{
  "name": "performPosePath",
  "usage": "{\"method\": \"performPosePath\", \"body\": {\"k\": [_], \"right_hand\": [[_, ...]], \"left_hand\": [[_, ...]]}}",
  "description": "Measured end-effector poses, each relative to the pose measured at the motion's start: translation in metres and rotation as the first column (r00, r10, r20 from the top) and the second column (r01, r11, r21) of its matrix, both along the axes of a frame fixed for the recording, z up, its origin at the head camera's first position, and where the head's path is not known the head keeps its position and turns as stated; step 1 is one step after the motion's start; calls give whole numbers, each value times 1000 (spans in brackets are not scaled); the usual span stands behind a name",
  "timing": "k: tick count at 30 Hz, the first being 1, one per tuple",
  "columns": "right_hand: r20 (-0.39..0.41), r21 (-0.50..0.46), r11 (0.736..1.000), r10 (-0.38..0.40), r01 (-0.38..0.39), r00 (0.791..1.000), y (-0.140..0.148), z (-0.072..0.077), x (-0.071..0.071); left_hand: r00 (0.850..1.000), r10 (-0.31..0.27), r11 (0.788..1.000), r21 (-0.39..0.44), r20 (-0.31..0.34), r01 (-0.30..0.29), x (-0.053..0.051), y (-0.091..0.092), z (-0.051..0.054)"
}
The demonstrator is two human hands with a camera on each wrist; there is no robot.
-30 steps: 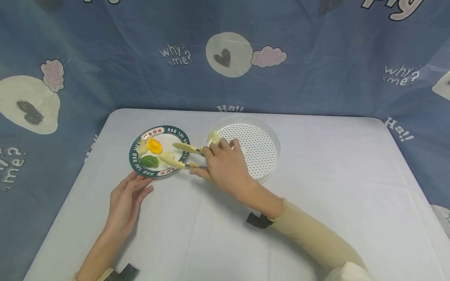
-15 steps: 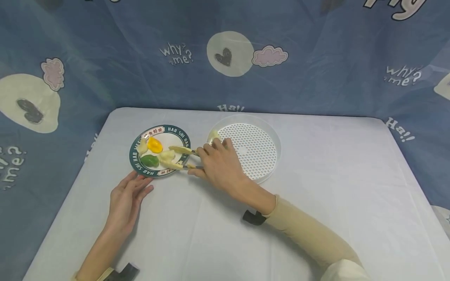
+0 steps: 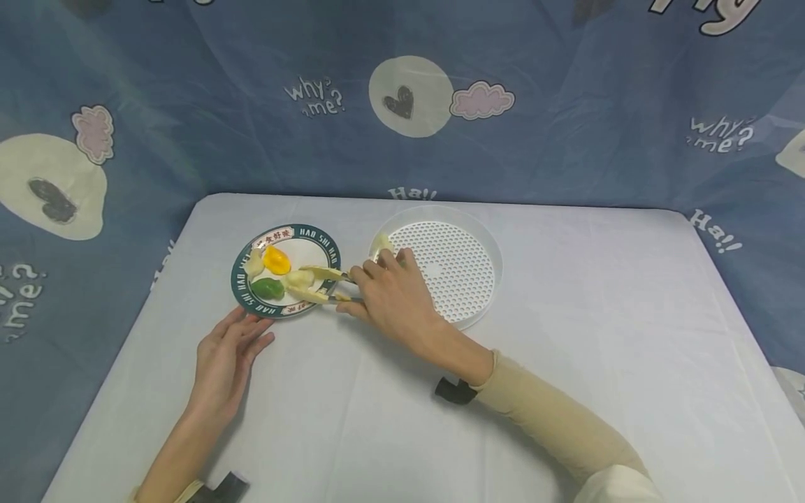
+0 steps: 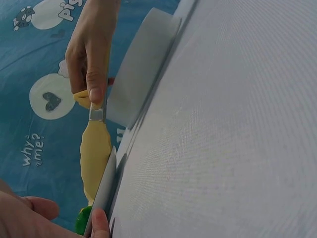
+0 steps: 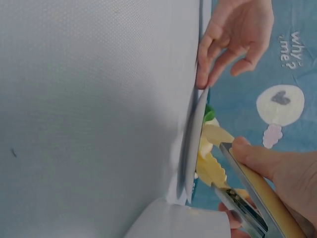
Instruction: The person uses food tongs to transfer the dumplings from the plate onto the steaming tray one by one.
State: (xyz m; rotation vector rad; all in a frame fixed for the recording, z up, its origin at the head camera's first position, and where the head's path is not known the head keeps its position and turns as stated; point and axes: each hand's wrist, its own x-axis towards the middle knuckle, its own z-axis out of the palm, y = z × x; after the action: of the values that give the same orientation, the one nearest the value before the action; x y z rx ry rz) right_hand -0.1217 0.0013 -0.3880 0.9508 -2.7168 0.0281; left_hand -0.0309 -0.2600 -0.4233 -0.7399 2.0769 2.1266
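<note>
Green-rimmed, lettered plate (image 3: 240,281); yellow-tipped tongs (image 4: 96,148)

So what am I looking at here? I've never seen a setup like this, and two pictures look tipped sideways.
There's no machine: these are a person's two bare hands, with cameras worn on the head and both wrists. The wide picture is the head camera looking forward and down; the tipped ones come from the left and right wrists.

On the white table are a plate and a round tray with holes. The plate carries a yellow piece, a green piece and pale pieces.

The right hand holds tongs, their tips around one pale piece; I can't tell whether they grip it. The left hand touches the plate's near edge. Behind is a blue curtain.
</note>
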Motion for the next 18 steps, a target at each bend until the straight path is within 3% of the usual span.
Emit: {"method": "performPosePath", "body": {"k": [12,18], "right_hand": [[7,-32,999,-1,1,1000,2,-1,0],[54,-16,999,-28,29,998,5,5,1]], "left_hand": [[1000,2,1000,-2,14,-2,0,0,1],[1000,6,1000,-3,10,-6,0,0,1]]}}
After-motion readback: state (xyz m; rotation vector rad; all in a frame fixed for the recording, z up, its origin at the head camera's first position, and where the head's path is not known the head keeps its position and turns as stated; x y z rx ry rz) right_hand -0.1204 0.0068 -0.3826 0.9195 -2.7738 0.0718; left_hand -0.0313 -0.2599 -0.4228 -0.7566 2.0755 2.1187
